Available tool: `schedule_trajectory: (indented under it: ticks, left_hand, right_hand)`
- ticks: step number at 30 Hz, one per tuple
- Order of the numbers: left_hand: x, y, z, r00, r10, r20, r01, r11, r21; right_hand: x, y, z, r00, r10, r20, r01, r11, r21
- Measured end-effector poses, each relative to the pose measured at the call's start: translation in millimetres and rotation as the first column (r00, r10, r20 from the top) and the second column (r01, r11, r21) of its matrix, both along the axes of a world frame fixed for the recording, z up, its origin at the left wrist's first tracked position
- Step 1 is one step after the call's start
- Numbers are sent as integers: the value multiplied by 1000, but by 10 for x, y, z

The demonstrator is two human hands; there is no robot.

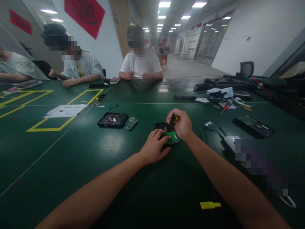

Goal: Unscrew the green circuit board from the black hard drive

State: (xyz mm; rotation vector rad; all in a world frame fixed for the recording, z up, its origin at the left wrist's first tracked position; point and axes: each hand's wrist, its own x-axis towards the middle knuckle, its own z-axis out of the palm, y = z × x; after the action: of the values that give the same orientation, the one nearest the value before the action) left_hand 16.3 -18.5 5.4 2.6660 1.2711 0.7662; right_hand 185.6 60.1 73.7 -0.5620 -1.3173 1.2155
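Note:
In the middle of the table lies a hard drive [174, 137] with a green circuit board facing up and a black part at its far side. My left hand [153, 147] grips it from the left, fingers over the board and thumb at the near edge. My right hand [183, 124] is closed round the yellow-and-black handle of a screwdriver [175, 118]. The tool points down at the drive; its tip is too small to make out. To the left sit an open black drive case [112, 120] and a loose circuit board [132, 123].
Another screwdriver [101, 96] lies near a printed sheet [65, 111]. On the right are a device with an exposed board [254, 125], a white power strip [230, 141] with a cable, and a red-handled tool [225, 108]. Several people sit across the table.

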Motion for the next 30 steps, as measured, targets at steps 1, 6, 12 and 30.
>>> schedule_trajectory:
  ticks: [1, 6, 12, 30]
  left_hand:
    - [0, 0, -3, 1000, 0, 2, 0, 1000, 0]
    - [2, -2, -13, 1000, 5, -1, -5, 1000, 18]
    - [4, -4, -4, 1000, 8, -3, -8, 1000, 5]
    - [8, 5, -21, 1000, 14, -17, -14, 1000, 18]
  right_hand:
    - [3, 3, -2, 1000, 0, -8, 0, 1000, -4]
    - [-10, 7, -15, 999, -27, -47, 25, 998, -58]
    - [-52, -9, -5, 994, -41, -104, 32, 996, -88]
    - [-57, 28, -58, 992, -125, -34, 122, 990, -75]
